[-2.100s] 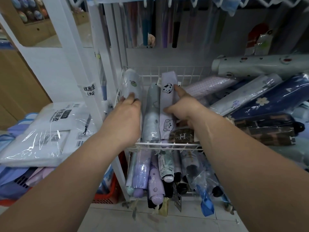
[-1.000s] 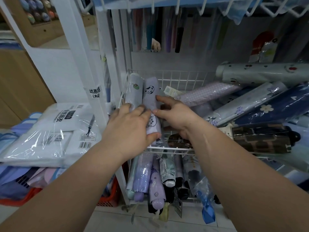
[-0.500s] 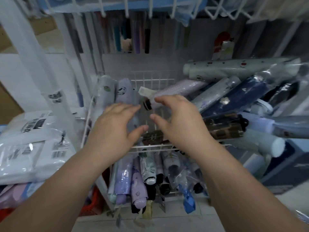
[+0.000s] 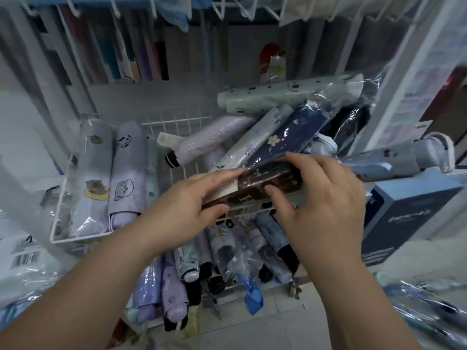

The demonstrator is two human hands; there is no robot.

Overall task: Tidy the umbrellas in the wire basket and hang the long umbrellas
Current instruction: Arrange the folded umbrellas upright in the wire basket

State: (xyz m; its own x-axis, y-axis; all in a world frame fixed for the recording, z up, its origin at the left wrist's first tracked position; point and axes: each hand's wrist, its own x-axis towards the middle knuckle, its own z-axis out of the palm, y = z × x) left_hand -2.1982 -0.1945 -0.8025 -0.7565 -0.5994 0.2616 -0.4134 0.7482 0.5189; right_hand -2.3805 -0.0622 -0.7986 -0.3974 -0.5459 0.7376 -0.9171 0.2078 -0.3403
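Both my hands are on 1 brown patterned folding umbrella [image 4: 270, 183], held crosswise just above the front rim of the white wire basket [image 4: 58, 210]. My left hand [image 4: 187, 208] grips its tagged end, with the fingers laid nearly straight over the top and the thumb tucked under. My right hand [image 4: 321, 198] is curled over the other end, fingers on the far side and thumb on the near side.

On the left of the basket, 2 wrapped umbrellas lie side by side and touching: a pale grey one [image 4: 97, 170] and a lilac one [image 4: 127, 165]. On the right is a loose heap in which I can tell at least 5 apart: checked lilac [image 4: 209, 140], pale floral [image 4: 255, 138], navy [image 4: 290, 135], mint green [image 4: 275, 97] and light blue [image 4: 394, 160].

Under the basket, a lower rack holds more folded umbrellas [image 4: 174, 294], too crowded to count. Long umbrellas [image 4: 144, 59] hang in a row along the back. The floor [image 4: 265, 332] is pale tile, and 1 blue box [image 4: 404, 213] stands at the right.
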